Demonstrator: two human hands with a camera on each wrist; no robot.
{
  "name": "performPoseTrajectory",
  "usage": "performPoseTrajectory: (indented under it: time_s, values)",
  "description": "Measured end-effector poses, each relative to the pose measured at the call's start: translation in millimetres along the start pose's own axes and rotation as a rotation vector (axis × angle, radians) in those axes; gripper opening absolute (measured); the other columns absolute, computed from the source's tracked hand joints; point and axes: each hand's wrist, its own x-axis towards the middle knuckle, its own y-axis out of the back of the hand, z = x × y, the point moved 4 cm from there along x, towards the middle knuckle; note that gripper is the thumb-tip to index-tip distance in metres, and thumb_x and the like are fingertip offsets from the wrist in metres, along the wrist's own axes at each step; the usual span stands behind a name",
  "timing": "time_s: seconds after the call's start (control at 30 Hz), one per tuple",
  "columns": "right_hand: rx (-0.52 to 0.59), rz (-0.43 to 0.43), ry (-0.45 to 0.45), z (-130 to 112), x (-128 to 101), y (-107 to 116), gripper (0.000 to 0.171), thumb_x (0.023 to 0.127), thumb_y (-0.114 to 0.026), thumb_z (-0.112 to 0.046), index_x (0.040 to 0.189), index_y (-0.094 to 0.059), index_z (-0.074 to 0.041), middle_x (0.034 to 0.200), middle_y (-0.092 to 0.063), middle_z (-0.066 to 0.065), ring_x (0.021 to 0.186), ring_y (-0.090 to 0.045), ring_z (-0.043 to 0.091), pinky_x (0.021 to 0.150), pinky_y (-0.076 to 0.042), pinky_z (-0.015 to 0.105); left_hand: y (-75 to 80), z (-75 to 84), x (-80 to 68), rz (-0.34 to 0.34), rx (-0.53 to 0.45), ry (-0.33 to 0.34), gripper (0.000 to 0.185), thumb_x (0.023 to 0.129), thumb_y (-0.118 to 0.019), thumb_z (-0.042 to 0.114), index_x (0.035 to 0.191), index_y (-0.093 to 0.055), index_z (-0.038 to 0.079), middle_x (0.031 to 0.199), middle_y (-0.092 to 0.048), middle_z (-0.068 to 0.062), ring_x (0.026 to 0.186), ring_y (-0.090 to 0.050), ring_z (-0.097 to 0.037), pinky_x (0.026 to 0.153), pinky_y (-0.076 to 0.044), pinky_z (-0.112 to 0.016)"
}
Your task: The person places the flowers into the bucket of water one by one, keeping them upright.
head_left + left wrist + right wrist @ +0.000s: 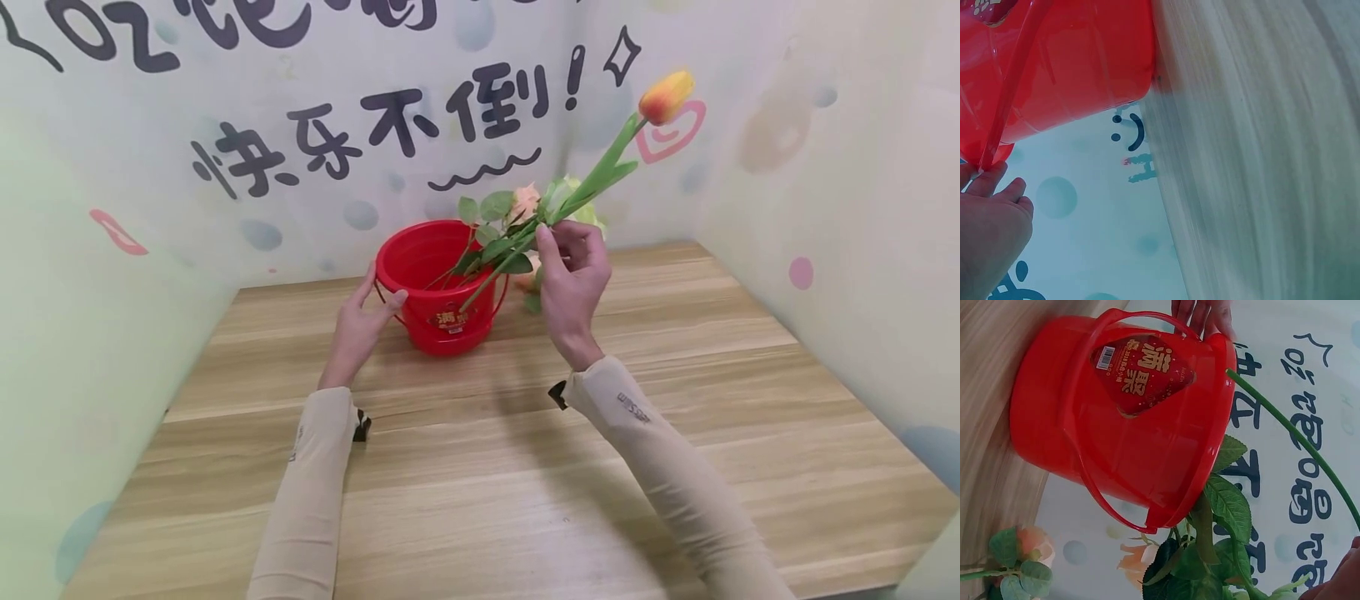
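— On the wooden table (675, 467), near the back wall, what stands there?
— A red plastic bucket (438, 287) with a gold-lettered label, rose stems with green leaves (487, 242) leaning out over its rim.
— And the left hand (360, 321)?
— Fingers straight and relaxed, touching the bucket's left side by the handle.
— The right hand (573, 283)?
— Raised just right of the bucket, thumb and fingers pinching the green stem of an orange-yellow tulip (666, 97); the stem slants, bloom up right, lower end over the bucket.

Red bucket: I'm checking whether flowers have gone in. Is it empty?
Not empty. The red bucket holds leafy stems leaning over its rim.
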Motion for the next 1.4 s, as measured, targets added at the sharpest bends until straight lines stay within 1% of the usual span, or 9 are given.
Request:
performPoseTrajectory:
  time_s: [0.13, 0.3, 0.5, 0.63, 0.77, 0.93, 1.07, 1.27, 1.4]
  values:
    - [0.012, 0.000, -0.010, 4.0, 1.8, -1.3, 0.008, 0.097, -0.068, -0.001, 0.098, -0.063, -0.007, 0.084, -0.068, 0.001, 0.075, -0.062, 0.017, 0.066, -0.048, 0.024, -0.7, -0.3, -0.2, -0.006, -0.005, 0.007, 0.085, 0.096, -0.069, 0.053, 0.165, -0.026, 0.025, 0.168, -0.027, 0.007, 0.154, -0.024, -0.023, 0.116, -0.037, -0.052]
    - [0.039, 0.025, -0.027, 6.4, 4.1, -3.8, 0.009, 0.097, -0.069, 0.000, 0.096, -0.063, -0.008, 0.083, -0.068, 0.007, 0.075, -0.062, 0.023, 0.067, -0.048, 0.024, -0.8, -1.0, -0.1, -0.008, -0.013, 0.013, 0.085, 0.096, -0.069, 0.053, 0.165, -0.026, 0.026, 0.168, -0.027, 0.007, 0.155, -0.023, -0.023, 0.116, -0.038, -0.052]
    - [0.082, 0.068, -0.038, 8.6, 6.6, -7.3, 0.011, 0.096, -0.069, 0.003, 0.095, -0.062, -0.005, 0.081, -0.066, 0.003, 0.073, -0.058, 0.017, 0.067, -0.046, 0.025, -1.2, -0.2, -0.6, -0.011, -0.013, 0.018, 0.086, 0.096, -0.069, 0.054, 0.165, -0.026, 0.026, 0.169, -0.027, 0.007, 0.155, -0.023, -0.024, 0.114, -0.040, -0.052]
    - [0.081, 0.088, -0.039, 9.9, 7.5, -9.3, 0.012, 0.096, -0.069, 0.003, 0.094, -0.061, -0.006, 0.081, -0.068, 0.002, 0.073, -0.061, 0.019, 0.065, -0.044, 0.024, -1.1, -0.5, -0.2, -0.009, -0.008, 0.018, 0.086, 0.096, -0.069, 0.054, 0.165, -0.026, 0.026, 0.168, -0.027, 0.007, 0.154, -0.023, -0.024, 0.114, -0.040, -0.053]
    - [0.057, 0.091, -0.034, 12.4, 7.2, -11.8, 0.013, 0.096, -0.070, 0.001, 0.094, -0.061, -0.008, 0.082, -0.069, 0.001, 0.073, -0.060, 0.020, 0.064, -0.043, 0.023, -0.7, -1.3, 0.4, -0.008, -0.005, 0.016, 0.085, 0.096, -0.068, 0.054, 0.165, -0.026, 0.027, 0.168, -0.027, 0.007, 0.154, -0.024, -0.024, 0.114, -0.040, -0.053]
    - [0.011, 0.071, -0.020, 17.4, 4.6, -13.8, 0.013, 0.096, -0.070, -0.001, 0.096, -0.061, -0.009, 0.083, -0.067, -0.003, 0.075, -0.060, 0.025, 0.066, -0.046, 0.024, -0.1, -0.5, 0.1, -0.008, 0.001, 0.014, 0.085, 0.096, -0.068, 0.054, 0.165, -0.026, 0.027, 0.168, -0.027, 0.008, 0.155, -0.023, -0.023, 0.115, -0.039, -0.053]
    - [-0.045, 0.046, -0.020, 21.3, -0.2, -14.1, 0.010, 0.097, -0.070, -0.005, 0.098, -0.060, -0.009, 0.085, -0.068, -0.006, 0.076, -0.061, 0.022, 0.066, -0.048, 0.024, -0.4, 0.2, 0.0, -0.010, 0.004, 0.013, 0.085, 0.096, -0.068, 0.054, 0.165, -0.026, 0.026, 0.168, -0.026, 0.008, 0.155, -0.023, -0.022, 0.116, -0.037, -0.053]
    - [-0.098, 0.020, -0.033, 25.4, -9.1, -17.5, 0.011, 0.098, -0.070, -0.006, 0.100, -0.061, -0.001, 0.087, -0.068, -0.001, 0.075, -0.061, 0.012, 0.066, -0.047, 0.024, 0.1, 0.9, -0.7, -0.011, 0.016, 0.010, 0.085, 0.097, -0.068, 0.054, 0.165, -0.025, 0.026, 0.168, -0.026, 0.008, 0.155, -0.022, -0.022, 0.117, -0.035, -0.053]
    - [-0.122, 0.008, -0.046, 31.0, -14.6, -20.1, 0.015, 0.099, -0.070, -0.007, 0.103, -0.060, 0.004, 0.088, -0.068, 0.001, 0.075, -0.060, 0.013, 0.066, -0.046, 0.025, -0.1, 0.8, -1.1, -0.012, 0.016, 0.017, 0.086, 0.096, -0.068, 0.055, 0.165, -0.024, 0.027, 0.169, -0.025, 0.007, 0.155, -0.021, -0.023, 0.117, -0.036, -0.053]
